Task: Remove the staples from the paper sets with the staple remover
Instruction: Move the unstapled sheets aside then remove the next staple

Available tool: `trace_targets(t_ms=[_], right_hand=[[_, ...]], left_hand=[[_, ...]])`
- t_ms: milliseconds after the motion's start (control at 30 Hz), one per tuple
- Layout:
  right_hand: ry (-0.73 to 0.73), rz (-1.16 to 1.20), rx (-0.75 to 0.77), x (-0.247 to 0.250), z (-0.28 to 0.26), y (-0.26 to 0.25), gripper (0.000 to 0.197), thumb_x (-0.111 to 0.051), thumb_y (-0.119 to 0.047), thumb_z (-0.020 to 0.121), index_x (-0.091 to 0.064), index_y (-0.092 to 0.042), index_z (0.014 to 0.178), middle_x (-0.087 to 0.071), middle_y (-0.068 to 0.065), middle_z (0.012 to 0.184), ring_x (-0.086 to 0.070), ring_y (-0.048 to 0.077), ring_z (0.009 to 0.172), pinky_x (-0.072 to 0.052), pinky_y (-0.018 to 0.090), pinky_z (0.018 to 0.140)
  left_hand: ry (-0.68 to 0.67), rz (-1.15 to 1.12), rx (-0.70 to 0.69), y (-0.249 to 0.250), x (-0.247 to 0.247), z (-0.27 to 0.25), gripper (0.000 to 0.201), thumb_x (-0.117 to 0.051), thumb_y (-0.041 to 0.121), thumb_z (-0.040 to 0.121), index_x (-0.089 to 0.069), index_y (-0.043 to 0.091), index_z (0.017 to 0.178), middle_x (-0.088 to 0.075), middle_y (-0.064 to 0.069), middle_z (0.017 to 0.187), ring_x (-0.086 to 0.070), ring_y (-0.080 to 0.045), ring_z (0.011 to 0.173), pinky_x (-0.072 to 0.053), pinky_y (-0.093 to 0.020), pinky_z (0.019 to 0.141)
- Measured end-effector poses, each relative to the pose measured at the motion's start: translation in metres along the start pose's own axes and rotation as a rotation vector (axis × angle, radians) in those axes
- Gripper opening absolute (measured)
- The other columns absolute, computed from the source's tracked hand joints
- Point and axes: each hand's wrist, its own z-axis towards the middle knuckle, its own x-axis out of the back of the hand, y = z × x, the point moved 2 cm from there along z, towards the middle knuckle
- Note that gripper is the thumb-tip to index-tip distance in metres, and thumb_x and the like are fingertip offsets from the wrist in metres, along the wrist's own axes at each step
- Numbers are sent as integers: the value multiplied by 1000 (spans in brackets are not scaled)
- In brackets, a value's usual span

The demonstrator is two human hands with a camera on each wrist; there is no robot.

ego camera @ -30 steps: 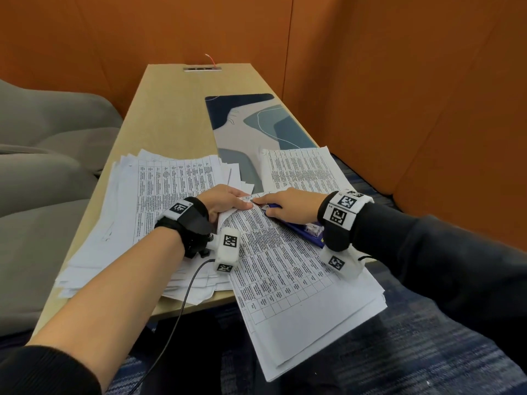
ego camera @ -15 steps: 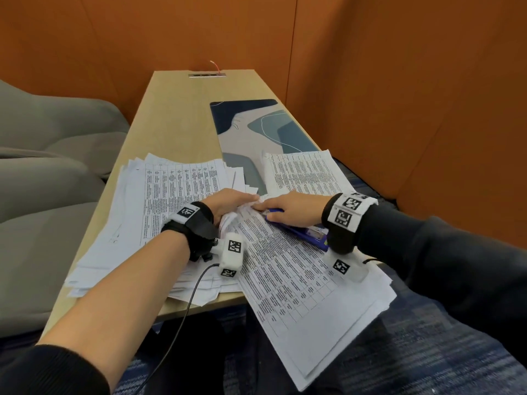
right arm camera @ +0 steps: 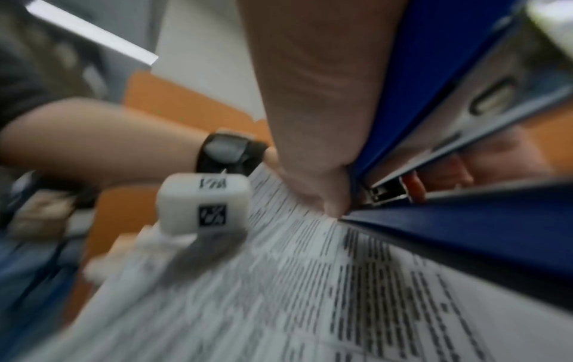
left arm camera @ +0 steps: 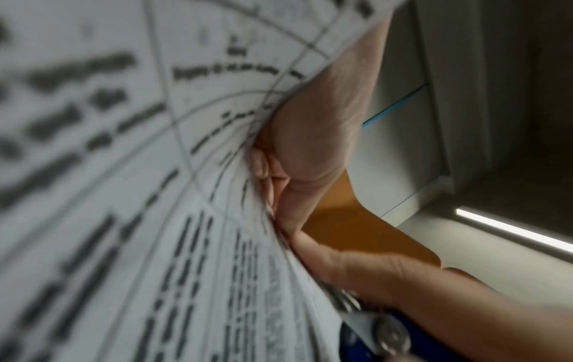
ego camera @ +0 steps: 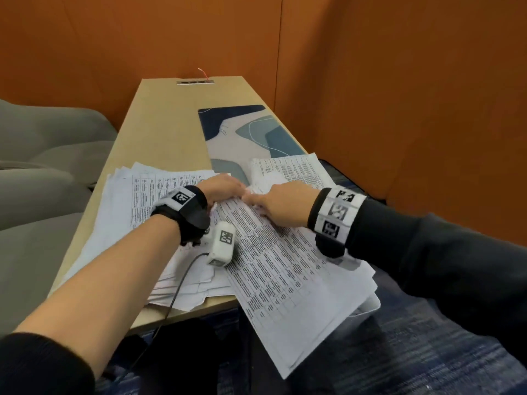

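The left hand [ego camera: 225, 187] pinches the far corner of the paper set [ego camera: 285, 269]; the right hand [ego camera: 281, 205] grips the blue staple remover [right arm camera: 459, 122] there, probably biting a staple, though blur hides it. Loose sheets [ego camera: 134, 223] lie left, another stack [ego camera: 288, 172] waits far right. The set overhangs the counter [ego camera: 171, 124]'s near edge; bare counter lies beyond.
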Motion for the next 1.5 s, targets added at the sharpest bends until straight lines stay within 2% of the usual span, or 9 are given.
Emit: trace_targets(t_ms=[133,267,367,533,733,933,1100,1300,1500], right_hand=[[35,354,-160,7,-19,71,45,-32,-36,105,-32,-36,150,-48,5,147,-48,27,129,-34,35,108],[-90,378,-363,-16,-64,141,45,-38,-37,104,-35,-34,149,-42,-1,151,-45,25,132,-32,32,105],[-203,411,-508,-57,-102,174,44,-43,-38,102,-38,-28,144,-61,3,121,-58,22,95,-42,28,79],[-458,400,-593,-126,-140,193,37,-48,-31,101,-47,-27,137,-53,2,137,-53,22,116,-40,31,94],[-580,333,-599,-143,-143,196,42,-46,-33,102,-44,-27,144,-48,3,144,-51,20,117,-37,27,91],[-584,289,-598,-139,-138,193,45,-44,-33,102,-40,-30,147,-46,0,148,-45,21,132,-35,29,104],[-129,577,-650,-91,-131,189,36,-51,-40,98,-52,-15,124,-63,9,118,-58,22,96,-43,32,79],[-175,454,-235,-40,-100,114,48,-59,-47,92,-52,-26,135,-59,0,125,-53,15,95,-38,27,78],[-109,450,-103,-62,-72,66,39,-62,-47,90,-62,-30,125,-64,-7,112,-57,16,104,-47,32,85]], left_hand=[[30,-113,-153,36,26,-4,8,-64,20,90,-67,20,97,-66,1,89,-61,-18,85,-46,-25,77],[-188,-84,-3,32,28,-8,42,-70,36,83,-57,27,122,-62,-5,115,-59,-18,84,-46,-23,64],[-269,29,154,4,23,-10,72,-84,54,58,-58,22,118,-62,-6,120,-57,-17,84,-45,-23,61],[-340,-243,168,-14,20,-26,43,-64,-3,85,-52,9,125,-66,-18,117,-69,-22,71,-60,-27,58],[-30,-719,249,-12,-9,-33,28,-60,8,91,-57,-5,115,-67,-23,111,-69,-28,88,-61,-32,60],[69,-573,125,2,-38,-45,23,-53,-4,92,-56,1,115,-67,-16,102,-67,-31,90,-55,-47,80],[446,-697,-250,42,-4,-52,21,-51,12,97,-60,12,116,-67,-5,99,-64,-20,83,-54,-37,74],[885,-543,-533,90,63,-63,25,-45,18,94,-41,28,72,-44,8,71,-38,-9,64,-33,-29,63],[973,-505,-588,108,81,-67,26,-40,14,96,-37,21,72,-42,6,72,-35,-4,62,-30,-21,59]])
